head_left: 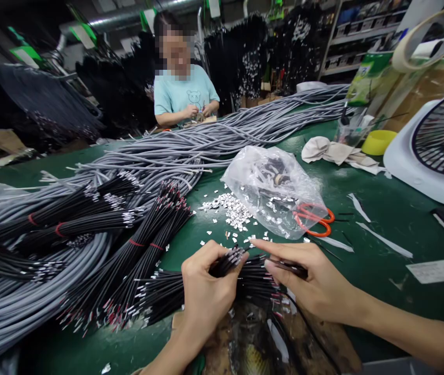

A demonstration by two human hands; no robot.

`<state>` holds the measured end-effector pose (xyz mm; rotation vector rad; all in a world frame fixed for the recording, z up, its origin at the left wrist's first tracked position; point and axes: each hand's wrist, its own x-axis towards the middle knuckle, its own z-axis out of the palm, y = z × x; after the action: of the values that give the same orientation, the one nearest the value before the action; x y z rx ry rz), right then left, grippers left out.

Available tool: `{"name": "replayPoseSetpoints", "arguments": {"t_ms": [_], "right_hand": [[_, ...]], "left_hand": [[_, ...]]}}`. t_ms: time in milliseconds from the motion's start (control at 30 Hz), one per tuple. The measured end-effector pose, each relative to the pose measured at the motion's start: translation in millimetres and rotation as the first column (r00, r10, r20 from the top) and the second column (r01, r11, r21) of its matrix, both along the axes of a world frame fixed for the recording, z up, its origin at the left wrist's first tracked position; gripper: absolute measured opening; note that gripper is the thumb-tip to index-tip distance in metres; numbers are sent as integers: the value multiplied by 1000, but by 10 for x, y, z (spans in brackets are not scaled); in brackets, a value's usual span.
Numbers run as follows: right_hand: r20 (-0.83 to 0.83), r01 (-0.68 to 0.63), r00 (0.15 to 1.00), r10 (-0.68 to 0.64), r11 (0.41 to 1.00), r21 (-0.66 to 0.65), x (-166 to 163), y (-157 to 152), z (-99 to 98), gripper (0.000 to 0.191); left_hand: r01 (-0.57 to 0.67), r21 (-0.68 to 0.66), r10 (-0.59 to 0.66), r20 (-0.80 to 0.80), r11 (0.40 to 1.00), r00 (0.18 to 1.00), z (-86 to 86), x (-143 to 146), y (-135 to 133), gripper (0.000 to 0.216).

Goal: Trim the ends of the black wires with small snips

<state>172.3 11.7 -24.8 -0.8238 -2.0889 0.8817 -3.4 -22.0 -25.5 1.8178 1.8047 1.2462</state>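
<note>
My left hand (206, 289) is closed round a small bundle of black wires (227, 262), whose stripped ends stick out to the right past my thumb. My right hand (311, 276) pinches a single black wire (290, 267) between thumb and fingers, with the index finger stretched toward the bundle's tips. More black wires (167, 294) lie under both hands on the green table (381, 208). Small silver scraps (233, 208) are scattered just beyond my hands.
Tied black wire bundles (143, 245) and long grey cables (214, 143) fill the left. A clear plastic bag (272, 187) partly covers orange scissors (317, 219). A white fan (436, 146), a cloth (331, 151) and a yellow bowl (378, 140) stand right. A person in a light blue shirt (185, 94) works opposite.
</note>
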Motion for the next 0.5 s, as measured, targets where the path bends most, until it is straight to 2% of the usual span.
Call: {"name": "replayPoseSetpoints", "arguments": {"t_ms": [200,300,367,433,500], "right_hand": [[34,3,999,-3,1000,3,1,-19,29,39],[104,68,991,-87,983,173,25,13,43,42],[145,144,967,-211,918,370,50,35,52,35],[166,203,924,-344,810,550,77,46,58,27],[168,207,891,-422,706,678,98,46,59,23]], "left_hand": [[-3,-21,3,18,1000,1000,-10,0,-6,17],[9,9,-9,9,1000,1000,-8,1,-7,17],[13,29,-13,4,1000,1000,-10,5,-8,19],[9,47,-9,6,999,1000,-17,9,-10,21],[6,66,-6,10,998,1000,-29,10,-11,23]]}}
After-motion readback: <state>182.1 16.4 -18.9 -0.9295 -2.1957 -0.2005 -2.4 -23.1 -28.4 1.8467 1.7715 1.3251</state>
